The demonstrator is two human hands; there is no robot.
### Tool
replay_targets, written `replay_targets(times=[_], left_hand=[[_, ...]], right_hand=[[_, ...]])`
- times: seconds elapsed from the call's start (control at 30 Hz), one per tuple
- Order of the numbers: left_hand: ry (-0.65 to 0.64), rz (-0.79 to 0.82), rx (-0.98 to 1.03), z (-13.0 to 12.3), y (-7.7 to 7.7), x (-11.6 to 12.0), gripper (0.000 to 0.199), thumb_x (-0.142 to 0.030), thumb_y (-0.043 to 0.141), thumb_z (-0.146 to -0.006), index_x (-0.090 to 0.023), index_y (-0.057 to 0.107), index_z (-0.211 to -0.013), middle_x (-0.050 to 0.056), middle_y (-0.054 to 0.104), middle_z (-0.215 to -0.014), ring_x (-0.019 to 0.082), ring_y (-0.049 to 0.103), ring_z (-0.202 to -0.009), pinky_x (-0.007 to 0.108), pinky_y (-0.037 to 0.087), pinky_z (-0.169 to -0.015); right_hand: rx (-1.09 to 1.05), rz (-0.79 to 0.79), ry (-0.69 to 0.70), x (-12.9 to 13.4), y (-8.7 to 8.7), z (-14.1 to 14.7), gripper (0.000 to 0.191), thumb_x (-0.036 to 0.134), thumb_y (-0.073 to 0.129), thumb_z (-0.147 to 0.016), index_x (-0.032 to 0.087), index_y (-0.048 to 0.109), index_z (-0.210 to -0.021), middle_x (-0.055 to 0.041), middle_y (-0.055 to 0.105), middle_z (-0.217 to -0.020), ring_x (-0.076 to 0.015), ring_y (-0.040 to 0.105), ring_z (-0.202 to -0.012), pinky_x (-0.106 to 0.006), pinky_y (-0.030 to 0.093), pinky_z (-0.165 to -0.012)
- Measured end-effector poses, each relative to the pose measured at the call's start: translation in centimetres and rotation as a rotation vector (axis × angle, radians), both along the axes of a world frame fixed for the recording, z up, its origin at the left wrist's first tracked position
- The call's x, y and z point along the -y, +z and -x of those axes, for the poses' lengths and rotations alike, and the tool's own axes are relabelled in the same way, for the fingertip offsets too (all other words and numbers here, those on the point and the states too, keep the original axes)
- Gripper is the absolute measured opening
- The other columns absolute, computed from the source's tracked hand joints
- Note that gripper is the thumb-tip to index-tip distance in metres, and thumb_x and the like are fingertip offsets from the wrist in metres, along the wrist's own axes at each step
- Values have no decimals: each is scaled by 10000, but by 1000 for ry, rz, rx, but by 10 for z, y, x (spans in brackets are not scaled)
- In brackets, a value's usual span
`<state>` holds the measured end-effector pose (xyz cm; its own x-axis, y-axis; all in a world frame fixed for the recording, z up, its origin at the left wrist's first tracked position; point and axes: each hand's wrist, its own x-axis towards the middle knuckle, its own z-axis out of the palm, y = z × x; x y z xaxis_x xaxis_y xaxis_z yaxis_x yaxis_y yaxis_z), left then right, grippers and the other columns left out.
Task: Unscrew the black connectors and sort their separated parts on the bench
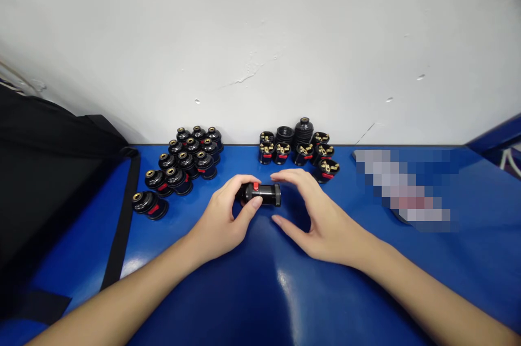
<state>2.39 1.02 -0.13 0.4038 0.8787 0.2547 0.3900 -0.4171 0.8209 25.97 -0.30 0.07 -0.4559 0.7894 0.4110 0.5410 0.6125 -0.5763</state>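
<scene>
My left hand grips a black lamp holder lying sideways, with its thumb in front and fingers behind. A red switch shows on the upper side of the holder, and its ringed end points right. The left end is partly hidden by my fingers. Just right of that end, my right hand is open in a C shape, thumb and fingers apart, not touching the holder. Behind my right hand stand several black socket bodies with brass contacts on top and red switches.
On the left, several capped lamp holders stand in slanting rows on the blue table. A ribbed black shell and an open threaded ring stand by the white wall. A blurred-out flat object lies right; a black bag lies left.
</scene>
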Motion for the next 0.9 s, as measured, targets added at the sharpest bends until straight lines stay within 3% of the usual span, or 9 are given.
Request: replay_targets(times=[0.07,0.17,0.3,0.4,0.53,0.57,0.67,0.73,0.9], left_hand=[[-1,2,0,0,0,0,242,-346,572,-1061,-213,603,-1260,79,712,-1199,225,683,-1066,364,526,-977],[-10,3,-2,0,0,0,245,-346,573,-1062,-215,602,-1267,76,711,-1194,221,683,-1060,364,524,-976],[-1,3,8,0,-1,0,241,-337,572,-1061,-214,599,-1267,81,711,-1206,225,685,-1071,365,528,-978],[-8,-5,4,0,-1,0,238,-336,579,-1057,-215,602,-1262,80,713,-1203,228,686,-1074,363,530,-974],[2,-7,2,0,-1,0,243,-336,579,-1058,-215,600,-1268,78,707,-1213,222,682,-1069,356,526,-962],[-1,-6,0,0,-1,-1,243,-337,577,-1059,-216,600,-1269,75,706,-1208,218,681,-1062,352,525,-952],[-15,-7,-4,0,0,0,242,-336,581,-1056,-215,602,-1266,69,705,-1193,212,676,-1046,344,523,-937],[9,8,-2,0,0,0,236,-345,582,-1056,-211,610,-1248,64,707,-1162,204,674,-1009,327,527,-889],[131,92,21,-2,1,1,283,-445,501,-1089,-212,640,-1173,16,676,-923,157,612,-759,244,437,-588]], right_hand=[[2,-1,0,1,0,0,613,308,697,-975,278,391,-1506,-139,586,-1419,-327,592,-1336,-557,524,-1139],[-15,20,-32,2,0,1,525,294,617,-1029,281,389,-1502,-130,629,-1328,-308,632,-1270,-561,540,-1110],[-13,-34,-17,2,1,0,623,312,705,-970,271,387,-1504,-166,551,-1448,-362,546,-1385,-611,498,-1153],[-24,10,-29,2,1,1,507,298,618,-1031,291,396,-1486,-142,618,-1350,-330,614,-1304,-596,533,-1116],[-21,-30,-31,1,1,2,725,341,761,-931,276,362,-1532,-178,479,-1546,-384,455,-1486,-633,445,-1206],[-27,-20,-30,1,1,2,725,358,762,-936,271,362,-1534,-176,499,-1532,-377,481,-1467,-620,461,-1197],[-61,78,-8,-1,0,1,417,334,627,-1041,276,470,-1423,-111,674,-1279,-286,687,-1199,-507,588,-1054],[-92,92,11,-4,-1,0,282,292,610,-1049,274,542,-1322,-83,693,-1188,-251,717,-1089,-452,617,-991],[-150,11,-36,-6,-3,-2,206,228,637,-1022,263,571,-1214,-82,680,-1154,-242,715,-1059,-431,628,-965]])
